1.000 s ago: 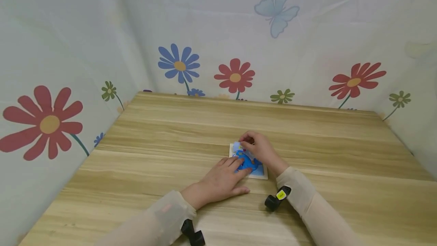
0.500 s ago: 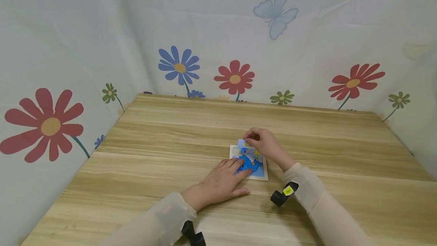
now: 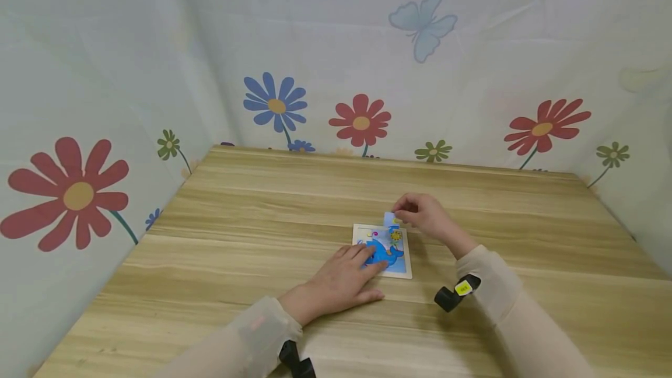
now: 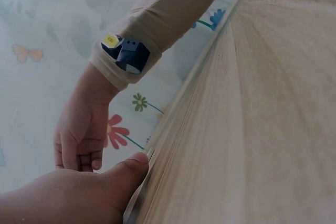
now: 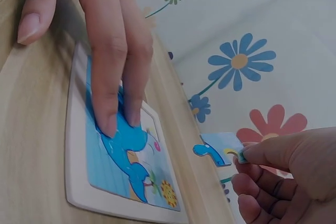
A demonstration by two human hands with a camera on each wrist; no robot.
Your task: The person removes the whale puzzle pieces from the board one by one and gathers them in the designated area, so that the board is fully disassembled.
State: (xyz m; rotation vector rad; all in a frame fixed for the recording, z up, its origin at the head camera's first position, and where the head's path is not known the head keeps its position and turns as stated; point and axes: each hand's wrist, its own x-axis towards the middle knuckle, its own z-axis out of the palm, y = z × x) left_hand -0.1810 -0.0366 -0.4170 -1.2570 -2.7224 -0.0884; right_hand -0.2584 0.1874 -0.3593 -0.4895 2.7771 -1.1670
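A small jigsaw puzzle in a pale frame lies flat on the table, its picture a blue whale with a yellow sun. My left hand rests across its near left part, fingers stretched out on the whale. Up and to the right, my right hand pinches a light blue puzzle piece between thumb and fingertips. That piece is held off the board, above its far edge. In the right wrist view, a bare patch shows at the puzzle's far corner, partly behind the left fingers.
The wooden table stretches out on all sides of the puzzle. A pale curtain printed with flowers hangs behind the table's far edge. Black wrist cameras are strapped to both sleeves.
My right hand has lifted the puzzle piece from the board's far left corner and moved it rightward, clear of the frame. The left hand has stayed in place on the puzzle.
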